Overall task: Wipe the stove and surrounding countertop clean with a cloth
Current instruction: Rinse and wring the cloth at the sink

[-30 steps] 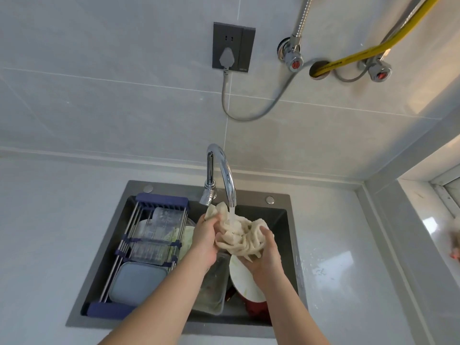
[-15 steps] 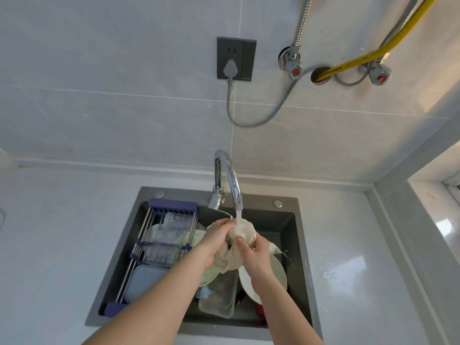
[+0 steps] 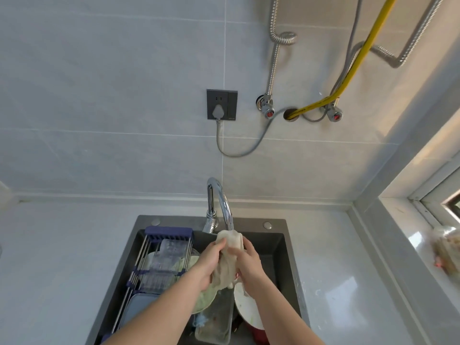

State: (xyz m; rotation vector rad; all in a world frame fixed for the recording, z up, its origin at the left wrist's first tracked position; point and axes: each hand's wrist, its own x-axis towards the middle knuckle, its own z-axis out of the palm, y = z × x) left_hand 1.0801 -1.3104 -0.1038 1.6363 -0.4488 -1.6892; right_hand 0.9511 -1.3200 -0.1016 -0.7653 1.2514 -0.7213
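Head view, one item in hand. Cloth (image 3: 229,260): bunched, held over the sink (image 3: 278,247), its top just under the tap (image 3: 222,202) spout at 12 o'clock. Left hand (image 3: 207,263) grips it from 9 o'clock, right hand (image 3: 249,262) from 3 o'clock, both with fingers curled round it; its tail hangs out below at 6 o'clock. Progress: judged early, cloth being wetted or wrung. Stove not in view; counter (image 3: 336,282) shows white specks, wiping not yet begun.

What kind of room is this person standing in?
Most likely a home kitchen: a dark sink full of dirty dishes under a chrome faucet, set in a pale countertop against a tiled wall.
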